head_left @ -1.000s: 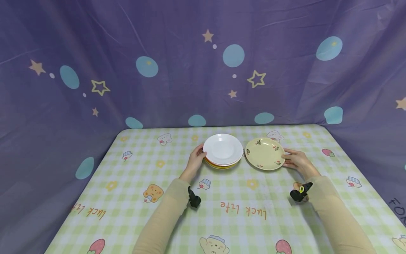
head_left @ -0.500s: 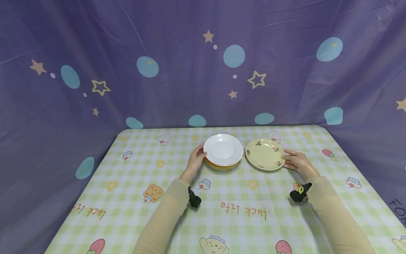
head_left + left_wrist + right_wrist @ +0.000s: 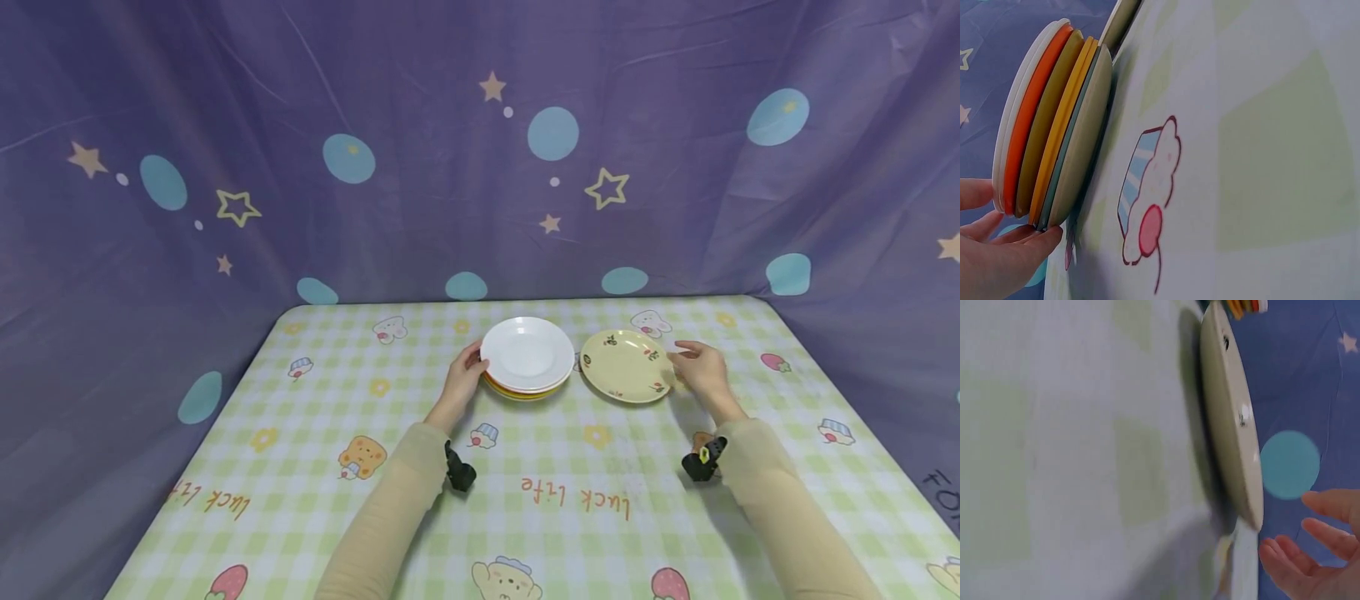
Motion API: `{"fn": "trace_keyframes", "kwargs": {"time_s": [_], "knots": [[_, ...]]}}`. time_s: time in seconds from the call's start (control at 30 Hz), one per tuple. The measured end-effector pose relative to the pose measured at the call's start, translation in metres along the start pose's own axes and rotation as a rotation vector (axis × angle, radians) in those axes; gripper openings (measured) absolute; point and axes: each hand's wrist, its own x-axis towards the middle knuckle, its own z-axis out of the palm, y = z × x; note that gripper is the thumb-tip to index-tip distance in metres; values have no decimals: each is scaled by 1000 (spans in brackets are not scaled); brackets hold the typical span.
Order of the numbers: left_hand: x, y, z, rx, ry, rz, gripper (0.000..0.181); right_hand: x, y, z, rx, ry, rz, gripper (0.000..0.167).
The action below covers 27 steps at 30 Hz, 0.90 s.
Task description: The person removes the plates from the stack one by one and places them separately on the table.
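Observation:
A stack of plates [image 3: 527, 353] stands on the table, a white one on top. In the left wrist view the rims [image 3: 1054, 125] run white, orange, olive, yellow, teal and cream. My left hand [image 3: 461, 383] holds the near left edge of this stack, fingertips against the rims and the lower plates. To its right lies a single cream plate [image 3: 627, 367] with small printed motifs. My right hand [image 3: 702, 372] is just off that plate's right edge; in the right wrist view its fingers [image 3: 1329, 537] are spread loosely, apart from the rim, holding nothing.
A green checked tablecloth [image 3: 555, 533] with cartoon prints covers the table. Behind it hangs a purple curtain [image 3: 450, 225] with stars and blue ovals. A dark wrist camera [image 3: 460, 469] is strapped to the left sleeve, another camera [image 3: 702, 461] to the right.
My right hand has let go of the single cream plate and drawn slightly away from its rim. The left hand and the stack look unmoved.

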Motion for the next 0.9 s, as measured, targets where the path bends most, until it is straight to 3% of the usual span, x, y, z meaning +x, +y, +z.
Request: {"fn": "trace_keyframes", "kwargs": {"time_s": [0.1, 0.63, 0.9], "knots": [[0, 0, 0, 1, 2, -1, 45, -2, -11, 5, -4, 9, -44, 40], [1, -3, 0, -10, 8, 8, 45, -9, -42, 44, 224, -191, -130, 38], [1, -3, 1, -10, 15, 3, 45, -13, -56, 69, 340, -285, -85, 40]]}}
